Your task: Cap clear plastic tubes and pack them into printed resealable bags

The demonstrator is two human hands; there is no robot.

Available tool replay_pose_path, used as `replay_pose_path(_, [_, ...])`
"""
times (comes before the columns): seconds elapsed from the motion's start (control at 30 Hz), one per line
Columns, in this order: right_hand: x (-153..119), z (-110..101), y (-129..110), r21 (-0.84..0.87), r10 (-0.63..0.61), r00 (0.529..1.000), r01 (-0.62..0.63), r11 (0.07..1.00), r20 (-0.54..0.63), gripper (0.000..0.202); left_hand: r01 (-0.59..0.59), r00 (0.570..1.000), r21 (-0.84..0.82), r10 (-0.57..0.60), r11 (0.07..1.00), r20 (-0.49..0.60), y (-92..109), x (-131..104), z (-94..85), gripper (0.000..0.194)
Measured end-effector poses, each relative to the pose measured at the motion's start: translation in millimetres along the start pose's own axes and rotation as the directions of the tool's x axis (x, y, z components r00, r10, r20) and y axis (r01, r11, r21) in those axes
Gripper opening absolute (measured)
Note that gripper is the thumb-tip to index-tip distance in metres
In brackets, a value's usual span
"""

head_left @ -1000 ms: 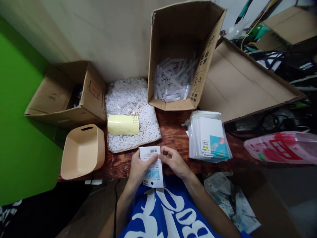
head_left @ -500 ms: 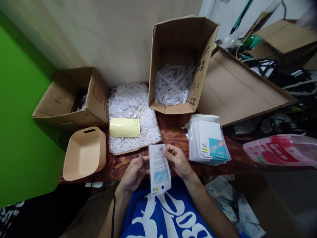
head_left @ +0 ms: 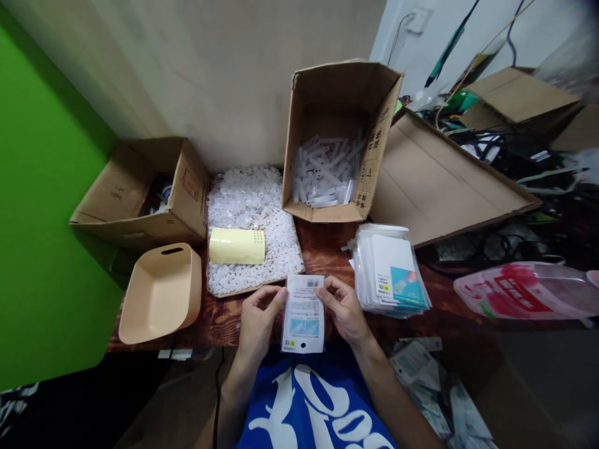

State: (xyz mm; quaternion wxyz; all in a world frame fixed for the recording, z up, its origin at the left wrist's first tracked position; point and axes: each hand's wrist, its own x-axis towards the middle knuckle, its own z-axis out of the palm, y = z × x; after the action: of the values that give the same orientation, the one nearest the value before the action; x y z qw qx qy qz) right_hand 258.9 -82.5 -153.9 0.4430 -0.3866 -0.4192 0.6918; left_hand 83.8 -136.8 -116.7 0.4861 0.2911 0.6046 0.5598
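Head view, the only one: a flat printed packet (head_left: 303, 312) is lying between the two hands, in front of the torso, its long axis running away from the body. The near end, with the dark round hole, is reaching over the blue shirt (head_left: 313, 405); the far end, with the barcode, is pointing towards the white pieces (head_left: 283, 249). Left hand (head_left: 261, 315) is pinching the left edge near the far end, thumb showing, fingertips partly hidden. Right hand (head_left: 344, 307) is gripping the right edge at about the same level, thumb on top, other fingers mostly behind. Neither hand is sitting clearly nearer; the packet is bridging both, tilt hard to judge. To the right, well apart from the left hand but near the right, a stack of packets (head_left: 397, 274) is resting on the table (head_left: 322, 246).
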Motion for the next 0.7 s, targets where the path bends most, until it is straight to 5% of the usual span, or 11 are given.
replay_pose_path(0.23, [-0.1, 1.7, -0.6, 0.063, -0.012, 1.0, 0.012, 0.998, -0.002, 0.029, -0.021, 0.995, 0.001, 0.02, 1.0, 0.101, 0.2, 2.1, -4.6, 0.025])
replay_pose_path(0.47, [4.3, 0.1, 8.3, -0.053, -0.063, 0.998, 0.061, 0.997, -0.032, 0.031, -0.254, 0.944, 0.295, 0.302, 0.921, -0.131, -0.6, -4.2, 2.9, 0.021])
replay_pose_path(0.7, [2.9, 2.0, 3.8, -0.212, -0.109, 0.994, 0.107, 0.971, 0.0, 0.028, 0.023, 0.994, -0.033, -0.027, 0.999, -0.109, -10.8, 6.7, 7.1, 0.033])
